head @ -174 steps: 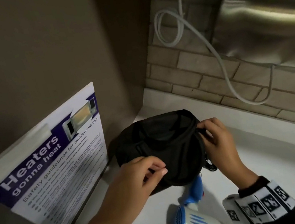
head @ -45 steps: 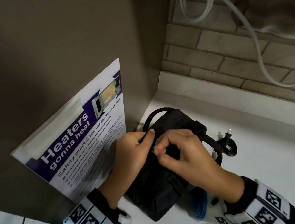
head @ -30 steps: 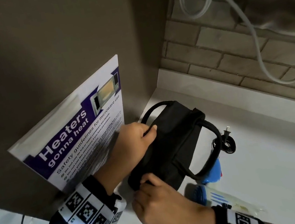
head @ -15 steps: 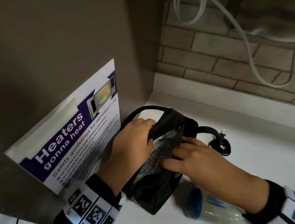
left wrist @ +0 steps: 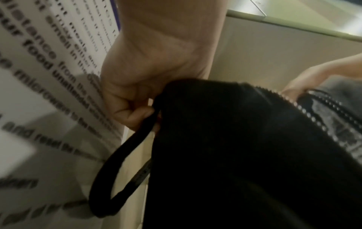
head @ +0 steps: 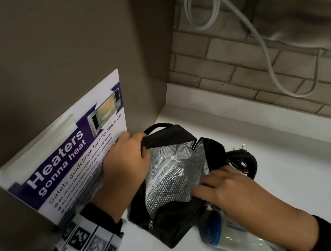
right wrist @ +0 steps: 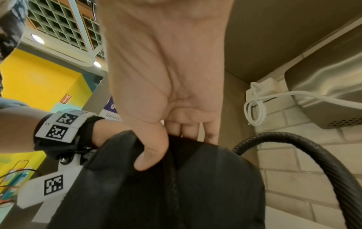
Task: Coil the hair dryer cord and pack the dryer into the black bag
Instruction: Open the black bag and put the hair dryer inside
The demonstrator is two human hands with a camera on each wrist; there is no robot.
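Both hands hold the black bag (head: 173, 223) open on the bench (head: 300, 168). Left hand (head: 127, 165) grips the far rim and one carry strap (left wrist: 121, 175), fingers curled. Right hand (head: 226, 187) pinches the near rim, thumb outside, fingers inside against the silver foil lining (head: 173, 174). Hair dryer (head: 223, 230), white with blue rear grille, lies on the bench under the right wrist, outside the bag. Its black cord (head: 243, 160) sits coiled just beyond the bag, plug on top. Bench is white, set in a corner: brown panel left, tan brick-tile wall behind, steel appliance (head: 304, 1) with a looped white cable (head: 254, 34) upper right. Poster (head: 67, 164) on the panel reads "Heaters gonna heat", "Safety guidelines for microwave use".
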